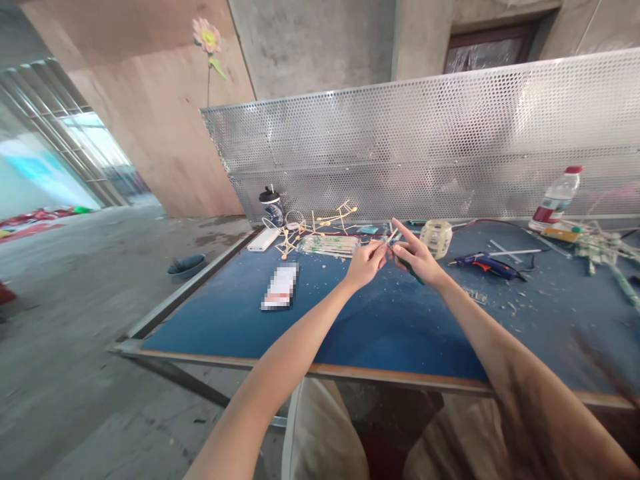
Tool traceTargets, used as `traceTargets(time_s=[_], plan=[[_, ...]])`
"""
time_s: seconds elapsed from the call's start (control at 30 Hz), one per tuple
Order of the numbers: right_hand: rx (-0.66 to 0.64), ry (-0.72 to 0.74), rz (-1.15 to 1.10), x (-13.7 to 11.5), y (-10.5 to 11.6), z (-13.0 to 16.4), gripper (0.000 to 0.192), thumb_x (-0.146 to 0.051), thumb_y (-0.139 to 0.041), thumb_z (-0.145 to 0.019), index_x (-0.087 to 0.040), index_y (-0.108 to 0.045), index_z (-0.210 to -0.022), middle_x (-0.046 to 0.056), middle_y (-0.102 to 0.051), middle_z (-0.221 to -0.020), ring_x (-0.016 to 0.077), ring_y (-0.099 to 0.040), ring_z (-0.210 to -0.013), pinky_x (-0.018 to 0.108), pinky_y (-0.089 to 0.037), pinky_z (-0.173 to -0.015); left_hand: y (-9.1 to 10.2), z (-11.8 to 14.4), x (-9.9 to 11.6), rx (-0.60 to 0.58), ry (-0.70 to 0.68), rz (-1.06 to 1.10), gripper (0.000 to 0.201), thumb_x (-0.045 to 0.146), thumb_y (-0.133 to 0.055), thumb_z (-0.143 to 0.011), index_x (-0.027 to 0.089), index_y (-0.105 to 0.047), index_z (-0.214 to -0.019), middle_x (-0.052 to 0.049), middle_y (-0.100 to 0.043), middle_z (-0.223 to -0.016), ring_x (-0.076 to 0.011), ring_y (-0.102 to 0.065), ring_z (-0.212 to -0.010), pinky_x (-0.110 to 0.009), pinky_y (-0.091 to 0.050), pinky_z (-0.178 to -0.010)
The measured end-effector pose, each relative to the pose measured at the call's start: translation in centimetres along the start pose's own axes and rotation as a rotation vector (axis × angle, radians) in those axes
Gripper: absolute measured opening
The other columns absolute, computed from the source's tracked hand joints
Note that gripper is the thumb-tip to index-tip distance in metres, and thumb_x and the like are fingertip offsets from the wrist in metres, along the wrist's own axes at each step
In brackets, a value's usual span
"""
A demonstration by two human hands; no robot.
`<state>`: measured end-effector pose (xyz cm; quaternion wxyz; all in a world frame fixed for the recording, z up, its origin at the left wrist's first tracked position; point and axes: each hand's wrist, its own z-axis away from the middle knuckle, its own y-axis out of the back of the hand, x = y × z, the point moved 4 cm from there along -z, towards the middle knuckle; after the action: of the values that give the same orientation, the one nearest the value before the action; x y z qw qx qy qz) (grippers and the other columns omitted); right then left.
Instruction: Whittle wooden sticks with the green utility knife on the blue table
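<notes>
Your left hand (367, 263) is closed, thumb and fingertips pinching a thin, pale stick (393, 235) that sits between your two hands, above the far half of the table (215, 333). Your right hand (419, 260) meets it there, fingers curled around a green-handled tool (415, 273), index finger stretched out along the stick; the tool's working end is too small to make out.

Close around you it is crowded. Just beyond your left hand lies a clear plastic packet (327, 245) of slim sticks, with a spindly stick frame (325, 223) behind it, its joints fitted with yellowish round blobs. A cream, drum-shaped openwork piece (437, 239) stands right behind your right hand, and a blue glue gun (487, 265) with an orange trigger lies near your right forearm. Farther right, a tangle of pale and green strips (605, 247) spreads near a red-capped clear bottle (557, 199).

To the left are a smooth white box-like device (263, 240), a black-lidded patterned cup (271, 205) and a phone (280, 287) with its screen pixelated. The tabletop is matte blue, strewn with shavings; a perforated metal panel (425, 140) rises along its far edge. The bottle's red-and-white label is too small to read.
</notes>
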<state>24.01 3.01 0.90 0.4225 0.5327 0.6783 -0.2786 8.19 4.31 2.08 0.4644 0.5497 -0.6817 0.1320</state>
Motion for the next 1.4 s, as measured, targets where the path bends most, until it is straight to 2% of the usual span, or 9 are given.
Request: traceTargets(time_s=[0.2,0.33,0.43,0.53,0.67,0.8,1.0,1.27,1.4], plan=[[-0.016,-0.044,-0.098,0.0,-0.2,0.1,0.07,-0.042,-0.062,-0.097,-0.033,-0.029,-0.158,-0.006,-0.055,-0.074,0.009,-0.042,-0.053,0.024,-0.033,-0.047,-0.7,-0.1,-0.5,-0.035,0.129,0.336,0.039,0.053,-0.057,-0.096,0.016,-0.061,-0.088,0.01,-0.03,-0.053,-0.0044,-0.025,-0.042,-0.021,-0.02,-0.042],[-0.017,-0.046,-0.1,0.0,-0.2,0.1,0.063,-0.044,-0.062,-0.096,-0.033,-0.036,-0.152,-0.005,-0.055,-0.076,0.0087,-0.04,-0.052,0.024,-0.032,-0.046,-1.1,-0.1,-0.8,-0.073,0.173,0.422,0.039,0.055,-0.06,-0.095,0.016,-0.06,-0.087,0.011,-0.023,-0.055,-0.0046,-0.018,-0.044,-0.021,-0.015,-0.042],[-0.009,-0.037,-0.09,0.0,-0.3,0.1,0.059,-0.045,-0.063,-0.095,-0.033,-0.039,-0.147,-0.005,-0.057,-0.078,0.0087,-0.04,-0.052,0.024,-0.031,-0.045,-1.0,-0.1,-1.1,-0.072,0.182,0.406,0.039,0.055,-0.059,-0.095,0.017,-0.06,-0.087,0.011,-0.023,-0.055,-0.0049,-0.017,-0.044,-0.021,-0.015,-0.043],[0.007,-0.024,-0.071,0.1,-0.3,0.0,0.057,-0.045,-0.063,-0.095,-0.033,-0.04,-0.146,-0.005,-0.055,-0.076,0.0083,-0.038,-0.05,0.024,-0.03,-0.044,-0.6,-0.1,-1.2,-0.041,0.153,0.286,0.04,0.055,-0.056,-0.096,0.016,-0.061,-0.087,0.009,-0.03,-0.055,-0.0054,-0.024,-0.045,-0.021,-0.02,-0.045],[0.041,-0.002,-0.032,0.0,-0.5,-0.1,0.055,-0.045,-0.064,-0.095,-0.033,-0.043,-0.144,-0.007,-0.052,-0.071,0.0082,-0.035,-0.048,0.024,-0.03,-0.043,0.0,-0.1,-0.8,0.031,0.058,0.006,0.041,0.053,-0.049,-0.099,0.016,-0.064,-0.089,0.004,-0.047,-0.06,-0.008,-0.04,-0.051,-0.022,-0.031,-0.051],[0.075,0.006,0.013,-0.3,-0.6,-0.1,0.051,-0.047,-0.064,-0.094,-0.033,-0.046,-0.14,-0.009,-0.046,-0.064,0.0085,-0.034,-0.046,0.024,-0.029,-0.042,0.5,-0.1,-0.1,0.06,-0.02,-0.231,0.042,0.05,-0.045,-0.102,0.017,-0.067,-0.089,0.001,-0.056,-0.064,-0.011,-0.049,-0.056,-0.024,-0.035,-0.057],[0.076,-0.045,0.068,-0.5,-0.8,-0.1,0.052,-0.05,-0.063,-0.094,-0.033,-0.046,-0.139,-0.009,-0.046,-0.063,0.0092,-0.035,-0.045,0.025,-0.03,-0.041,1.2,-0.3,-0.2,0.026,-0.115,-0.464,0.041,0.046,-0.041,-0.105,0.018,-0.068,-0.091,0.0,-0.058,-0.064,-0.0122,-0.049,-0.055,-0.025,-0.032,-0.058],[0.131,-0.079,0.158,-0.2,-0.8,-0.1,0.04,-0.056,-0.064,-0.091,-0.032,-0.052,-0.121,-0.008,-0.049,-0.062,0.0098,-0.039,-0.045,0.024,-0.032,-0.042,1.5,-0.4,-0.6,-0.004,-0.157,-0.719,0.036,0.038,-0.041,-0.105,0.02,-0.071,-0.093,-0.001,-0.062,-0.066,-0.0146,-0.051,-0.056,-0.026,-0.029,-0.06],[0.195,-0.115,0.231,0.6,-0.5,-0.3,0.048,-0.063,-0.05,-0.096,-0.032,-0.045,-0.132,-0.006,-0.054,-0.07,0.0109,-0.042,-0.047,0.026,-0.036,-0.044,1.2,-0.4,-0.9,-0.005,-0.137,-0.787,0.036,0.038,-0.041,-0.105,0.022,-0.073,-0.102,-0.003,-0.068,-0.072,-0.0165,-0.057,-0.061,-0.026,-0.029,-0.061]])
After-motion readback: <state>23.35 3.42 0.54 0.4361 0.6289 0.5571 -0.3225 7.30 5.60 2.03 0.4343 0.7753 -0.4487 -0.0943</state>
